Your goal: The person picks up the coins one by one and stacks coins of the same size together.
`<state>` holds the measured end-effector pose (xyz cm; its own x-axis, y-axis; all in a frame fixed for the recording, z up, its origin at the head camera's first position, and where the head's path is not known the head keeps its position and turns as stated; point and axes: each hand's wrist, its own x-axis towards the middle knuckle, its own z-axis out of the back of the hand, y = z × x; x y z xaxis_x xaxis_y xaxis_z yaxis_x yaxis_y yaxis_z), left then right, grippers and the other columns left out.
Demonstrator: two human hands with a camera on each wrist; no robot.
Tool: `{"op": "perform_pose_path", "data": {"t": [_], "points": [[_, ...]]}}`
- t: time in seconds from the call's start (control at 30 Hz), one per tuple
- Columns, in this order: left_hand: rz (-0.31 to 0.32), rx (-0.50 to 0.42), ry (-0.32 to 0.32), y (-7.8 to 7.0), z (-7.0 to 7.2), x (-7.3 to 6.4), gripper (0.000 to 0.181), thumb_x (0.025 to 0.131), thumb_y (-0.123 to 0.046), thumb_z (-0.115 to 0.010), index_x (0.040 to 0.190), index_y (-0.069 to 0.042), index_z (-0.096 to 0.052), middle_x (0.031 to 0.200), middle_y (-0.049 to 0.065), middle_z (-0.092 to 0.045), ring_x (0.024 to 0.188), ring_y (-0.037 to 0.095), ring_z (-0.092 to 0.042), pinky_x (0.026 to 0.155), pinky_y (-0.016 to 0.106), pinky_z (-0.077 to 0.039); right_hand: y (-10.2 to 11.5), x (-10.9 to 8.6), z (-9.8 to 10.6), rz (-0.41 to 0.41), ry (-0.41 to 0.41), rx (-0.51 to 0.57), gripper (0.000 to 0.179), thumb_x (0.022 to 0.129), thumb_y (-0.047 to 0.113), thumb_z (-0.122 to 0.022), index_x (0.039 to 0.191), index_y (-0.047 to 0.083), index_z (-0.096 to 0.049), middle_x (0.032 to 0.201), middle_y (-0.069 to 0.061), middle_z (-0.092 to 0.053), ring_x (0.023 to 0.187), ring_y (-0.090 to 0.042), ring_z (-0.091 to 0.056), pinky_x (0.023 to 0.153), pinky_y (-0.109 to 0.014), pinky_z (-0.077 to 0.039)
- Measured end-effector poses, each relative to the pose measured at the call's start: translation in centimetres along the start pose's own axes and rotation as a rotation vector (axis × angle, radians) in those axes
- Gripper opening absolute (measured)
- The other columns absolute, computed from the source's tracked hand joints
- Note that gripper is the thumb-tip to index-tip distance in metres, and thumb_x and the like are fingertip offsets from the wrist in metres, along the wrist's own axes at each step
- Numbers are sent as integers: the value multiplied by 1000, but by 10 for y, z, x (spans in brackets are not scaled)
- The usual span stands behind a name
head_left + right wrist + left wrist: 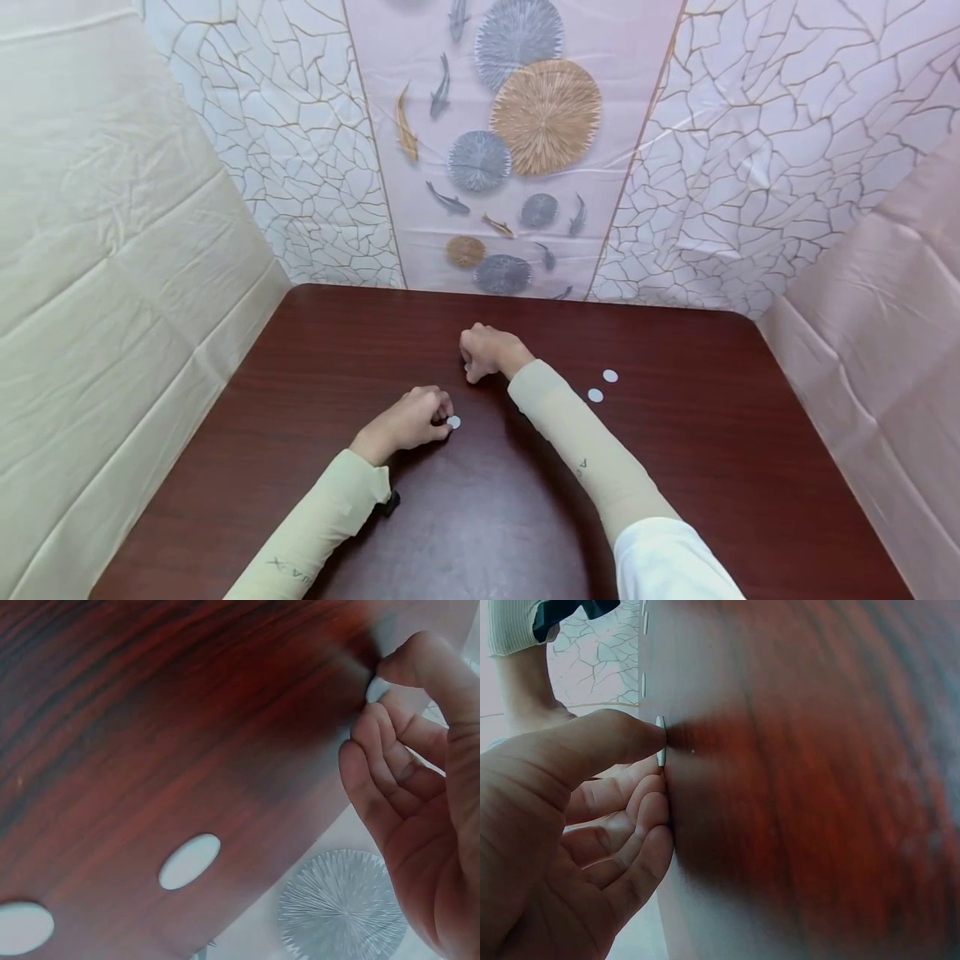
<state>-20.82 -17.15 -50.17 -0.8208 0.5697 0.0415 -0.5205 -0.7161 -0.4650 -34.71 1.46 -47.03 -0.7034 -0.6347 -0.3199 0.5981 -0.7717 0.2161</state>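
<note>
My left hand (408,421) is low over the dark wooden table, its thumb and curled fingers at the edges of a small white disc (453,422). From the left wrist, that disc (661,742) is a thin, flat piece against the tabletop, with the thumb tip over its middle. Farther forward, my right hand (491,350) pinches another white disc (377,688) between thumb and forefinger, right at the table surface. From the head, the right fingers hide most of this disc. The remaining right fingers are curled, knuckles up.
Two more white discs, one (611,376) farther back and one (596,395) nearer, lie flat right of my right forearm. The brown table (712,467) ends at a patterned backdrop (300,150), with pale cloth walls (112,250) on both sides.
</note>
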Motion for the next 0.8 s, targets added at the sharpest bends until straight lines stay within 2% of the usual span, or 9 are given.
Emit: {"op": "perform_pose_path", "data": {"t": [0.23,0.47,0.8], "points": [[12,7,25,-6,2,0,9,93,-10,-77,99,-7,-71,95,4,-66,86,16,-63,77,26,-53,-7,-2,-7,44,-67,-22,16,86,25,-82,85,17,-68,85,2,-68,73,-15,-64,66,-28,-52],[9,8,19,-7,2,1,9,92,-10,-76,99,-7,-71,95,4,-67,87,16,-64,78,27,-54,-12,-3,-13,87,-113,-12,17,83,25,-83,85,17,-68,82,4,-69,71,-13,-65,67,-28,-54],[37,8,21,-5,4,-1,9,92,-10,-77,99,-8,-70,95,3,-66,86,14,-62,77,26,-53,-8,-7,-13,167,-155,-20,23,79,28,-83,93,14,-71,91,1,-73,74,-11,-65,72,-27,-56]]}}
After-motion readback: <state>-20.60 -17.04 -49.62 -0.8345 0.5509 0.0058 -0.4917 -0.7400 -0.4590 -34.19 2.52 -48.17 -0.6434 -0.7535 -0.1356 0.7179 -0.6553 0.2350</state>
